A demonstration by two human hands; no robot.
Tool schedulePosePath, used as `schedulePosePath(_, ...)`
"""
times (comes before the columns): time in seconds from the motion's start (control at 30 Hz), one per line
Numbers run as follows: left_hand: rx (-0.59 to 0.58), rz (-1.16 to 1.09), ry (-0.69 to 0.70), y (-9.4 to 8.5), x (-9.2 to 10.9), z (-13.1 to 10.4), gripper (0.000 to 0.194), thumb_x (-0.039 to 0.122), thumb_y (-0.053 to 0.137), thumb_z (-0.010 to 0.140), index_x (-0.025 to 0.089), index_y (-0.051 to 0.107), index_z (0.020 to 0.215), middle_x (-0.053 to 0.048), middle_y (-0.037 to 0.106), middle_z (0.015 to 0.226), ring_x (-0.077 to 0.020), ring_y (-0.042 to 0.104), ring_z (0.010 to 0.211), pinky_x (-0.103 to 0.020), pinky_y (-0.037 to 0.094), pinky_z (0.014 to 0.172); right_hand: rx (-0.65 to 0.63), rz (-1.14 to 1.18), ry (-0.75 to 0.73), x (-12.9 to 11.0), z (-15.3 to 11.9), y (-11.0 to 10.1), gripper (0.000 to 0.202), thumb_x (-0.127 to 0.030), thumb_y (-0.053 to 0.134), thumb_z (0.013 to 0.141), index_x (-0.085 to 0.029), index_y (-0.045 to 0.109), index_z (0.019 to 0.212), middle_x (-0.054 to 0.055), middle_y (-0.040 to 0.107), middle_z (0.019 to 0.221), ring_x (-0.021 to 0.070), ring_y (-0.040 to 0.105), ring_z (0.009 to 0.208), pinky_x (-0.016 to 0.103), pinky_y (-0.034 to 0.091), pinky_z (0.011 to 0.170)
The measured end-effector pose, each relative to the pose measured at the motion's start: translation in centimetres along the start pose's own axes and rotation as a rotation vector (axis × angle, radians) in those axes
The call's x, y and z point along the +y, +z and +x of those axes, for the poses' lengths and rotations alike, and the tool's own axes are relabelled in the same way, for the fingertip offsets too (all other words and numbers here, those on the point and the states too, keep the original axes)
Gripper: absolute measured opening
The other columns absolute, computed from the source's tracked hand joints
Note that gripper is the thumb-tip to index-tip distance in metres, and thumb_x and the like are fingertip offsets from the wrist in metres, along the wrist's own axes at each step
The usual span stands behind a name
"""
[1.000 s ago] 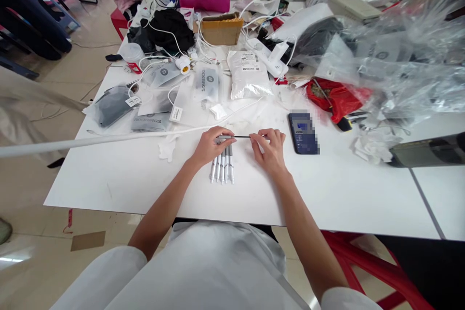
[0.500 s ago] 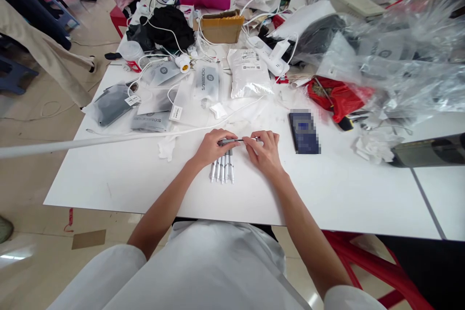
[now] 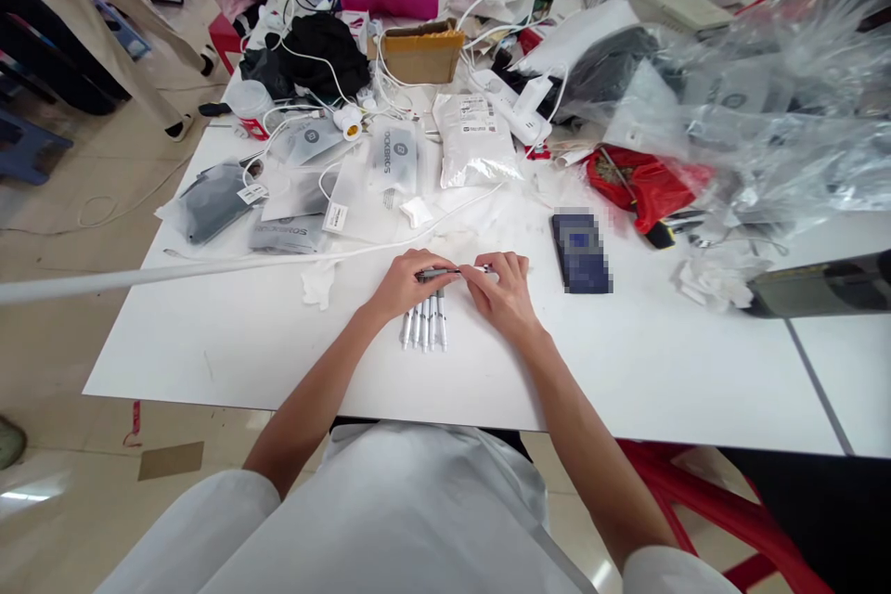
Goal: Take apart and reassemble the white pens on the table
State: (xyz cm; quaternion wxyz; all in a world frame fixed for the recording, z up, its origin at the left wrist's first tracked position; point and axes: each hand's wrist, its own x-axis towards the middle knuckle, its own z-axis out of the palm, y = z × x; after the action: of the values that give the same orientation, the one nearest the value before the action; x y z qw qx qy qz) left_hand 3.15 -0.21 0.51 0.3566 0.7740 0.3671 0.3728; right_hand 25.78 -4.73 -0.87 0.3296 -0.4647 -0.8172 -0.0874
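Note:
Over the white table, my left hand (image 3: 406, 283) pinches the grey grip part of a pen (image 3: 435, 273). My right hand (image 3: 503, 290) is closed on the pen's white part (image 3: 489, 269), its thumb and fingertips almost meeting the left ones. The pen lies level across both hands, and my fingers cover much of its middle. Just below the left fingertips, several white-and-grey pens (image 3: 425, 325) lie side by side in a row, their upper ends partly under the hand.
A dark blue phone-like object (image 3: 582, 252) lies to the right. A white cable (image 3: 278, 262) crosses the left side. Packaged pouches (image 3: 285, 234), a white parcel (image 3: 477, 141), a red bag (image 3: 651, 190) and clear plastic (image 3: 766, 130) crowd the back. At right lies a dark bottle-like cylinder (image 3: 828, 288).
My hands have come closer together; the thin dark rod visible between them earlier is now mostly out of sight. People's legs at the upper left have shifted.

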Motion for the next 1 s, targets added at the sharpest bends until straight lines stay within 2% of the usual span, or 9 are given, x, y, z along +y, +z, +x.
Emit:
schedulePosePath(0.13, -0.026, 0.047, 0.043, 0.1, 0.1, 0.1, 0.016, 0.038, 0.074, 0.102, 0.023, 0.081, 0.106, -0.004, 0.082, 0.099, -0.0198, 0.072, 0.091, -0.036, 0.053, 0.094, -0.011, 0.022, 0.000, 0.2, -0.1, 0.2, 0.026, -0.014, 0.063, 0.103, -0.029, 0.069, 0.124, 0.009, 0.070, 0.109, 0.0237, 0.057, 0.093, 0.042, 0.042, 0.085)
schedulePosePath(0.2, -0.032, 0.064, 0.052, 0.0, 0.2, 0.1, 0.018, 0.039, 0.072, 0.104, 0.023, 0.080, 0.106, -0.004, 0.081, 0.099, -0.0198, 0.071, 0.091, -0.036, 0.052, 0.094, -0.013, 0.110, 0.029, 0.3, -0.1, 0.0, 0.028, -0.017, 0.064, 0.104, -0.029, 0.066, 0.130, 0.009, 0.071, 0.110, 0.0244, 0.060, 0.096, 0.042, 0.046, 0.085)
schedulePosePath(0.3, -0.049, 0.075, 0.037, -0.3, 0.1, 0.2, 0.019, 0.040, 0.069, 0.105, 0.023, 0.078, 0.106, -0.004, 0.080, 0.101, -0.0197, 0.070, 0.092, -0.036, 0.050, 0.095, 0.014, 0.368, 0.187, 0.4, 0.1, -0.5, 0.030, -0.026, 0.068, 0.104, -0.026, 0.062, 0.133, 0.011, 0.070, 0.118, 0.0244, 0.065, 0.100, 0.041, 0.054, 0.084)
schedulePosePath(0.43, -0.089, 0.107, -0.009, -0.9, 0.0, 0.4, 0.023, 0.042, 0.063, 0.108, 0.023, 0.075, 0.108, -0.004, 0.080, 0.103, -0.0204, 0.069, 0.093, -0.038, 0.047, 0.100, 0.035, 0.650, 0.417, 0.8, 0.5, -1.3, 0.021, -0.035, 0.072, 0.101, -0.025, 0.068, 0.118, 0.010, 0.069, 0.116, 0.0210, 0.068, 0.094, 0.039, 0.058, 0.080)
schedulePosePath(0.6, -0.097, 0.089, -0.042, -1.1, 0.6, 0.2, 0.021, 0.040, 0.058, 0.110, 0.023, 0.070, 0.113, -0.006, 0.081, 0.106, -0.0231, 0.071, 0.104, -0.040, 0.048, 0.104, 0.183, 0.937, 0.583, 1.1, 2.0, -1.9, 0.048, -0.038, 0.091, 0.086, -0.027, 0.063, 0.123, 0.002, 0.077, 0.099, 0.0196, 0.074, 0.093, 0.039, 0.061, 0.089)
schedulePosePath(0.7, -0.136, -0.059, -0.105, -0.9, 1.3, 0.0, 0.024, 0.041, 0.053, 0.112, 0.026, 0.064, 0.126, -0.007, 0.081, 0.109, -0.0233, 0.074, 0.111, -0.038, 0.052, 0.102, 0.182, 1.013, 0.565, 0.6, 3.9, -2.8, 0.050, -0.036, 0.093, 0.084, -0.029, 0.062, 0.123, 0.001, 0.079, 0.099, 0.0195, 0.076, 0.093, 0.036, 0.061, 0.083)
schedulePosePath(0.8, -0.157, -0.210, -0.116, -0.8, 1.8, -0.1, 0.029, 0.043, 0.048, 0.113, 0.025, 0.058, 0.134, -0.007, 0.079, 0.111, -0.0197, 0.073, 0.098, -0.034, 0.055, 0.091, 0.109, 1.002, 0.486, -0.3, 6.2, -4.0, 0.046, -0.035, 0.090, 0.087, -0.029, 0.062, 0.123, 0.002, 0.079, 0.103, 0.0213, 0.078, 0.098, 0.036, 0.060, 0.080)
schedulePosePath(0.9, -0.119, -0.294, -0.086, -0.7, 2.0, -0.2, 0.029, 0.044, 0.045, 0.114, 0.024, 0.058, 0.131, -0.007, 0.074, 0.107, -0.0162, 0.065, 0.084, -0.032, 0.053, 0.079, -0.022, 0.888, 0.408, -1.4, 8.2, -5.1, 0.032, -0.037, 0.081, 0.095, -0.028, 0.065, 0.121, 0.004, 0.079, 0.109, 0.0215, 0.077, 0.101, 0.038, 0.060, 0.086)
schedulePosePath(1.0, -0.067, -0.334, -0.123, -0.5, 2.2, -0.2, 0.031, 0.049, 0.046, 0.113, 0.023, 0.061, 0.121, -0.005, 0.069, 0.100, -0.0150, 0.058, 0.077, -0.030, 0.050, 0.072, -0.107, 0.830, 0.355, -2.4, 9.6, -5.6, 0.032, -0.040, 0.073, 0.101, -0.028, 0.063, 0.129, 0.004, 0.079, 0.112, 0.0218, 0.077, 0.099, 0.042, 0.061, 0.092)
